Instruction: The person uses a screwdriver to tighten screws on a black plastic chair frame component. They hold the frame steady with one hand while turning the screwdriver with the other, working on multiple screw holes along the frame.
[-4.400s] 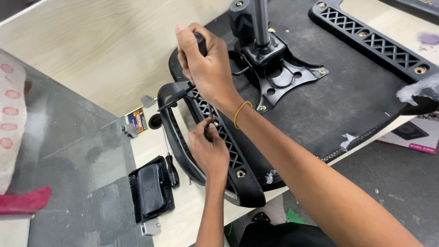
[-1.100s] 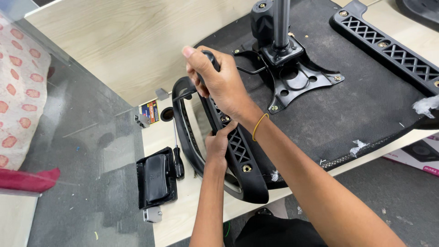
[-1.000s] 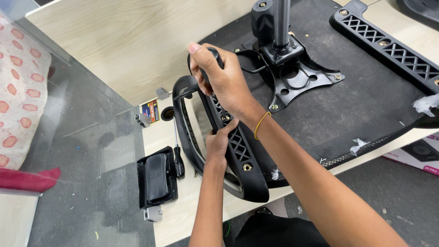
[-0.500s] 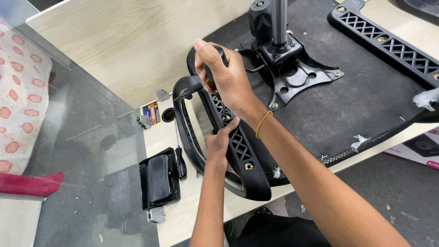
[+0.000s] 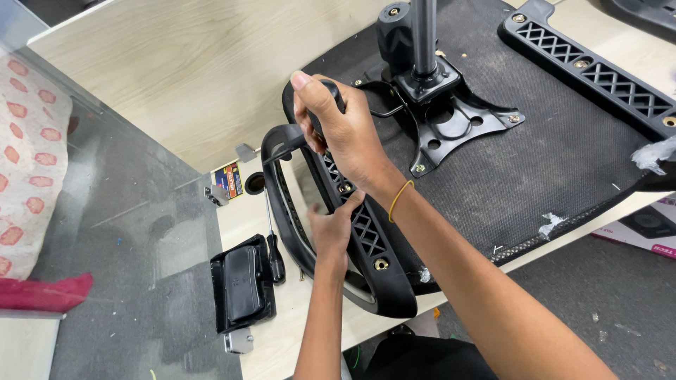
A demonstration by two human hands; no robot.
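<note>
An upturned chair seat [image 5: 563,155] with black fabric lies on a wooden table. A black armrest [image 5: 282,204] with a lattice bracket [image 5: 370,239] rests on the seat's near-left edge. My right hand [image 5: 341,137], a yellow band on its wrist, is closed around a black tool handle [image 5: 331,91] that stands over the bracket's upper end. Just below it, my left hand [image 5: 332,226] grips the bracket from the inside of the armrest loop. A brass-coloured bolt [image 5: 381,264] shows in the bracket's lower hole.
A metal mounting plate [image 5: 451,119] with a grey post [image 5: 424,35] sits mid-seat. Another lattice bracket [image 5: 591,70] lies at the far right. A black screwdriver [image 5: 274,260], an open black case [image 5: 243,285] and a small colourful box [image 5: 231,179] lie on the table's left.
My right hand has shifted slightly on the tool handle above the bracket. My left hand stays on the bracket. The view has moved a little.
</note>
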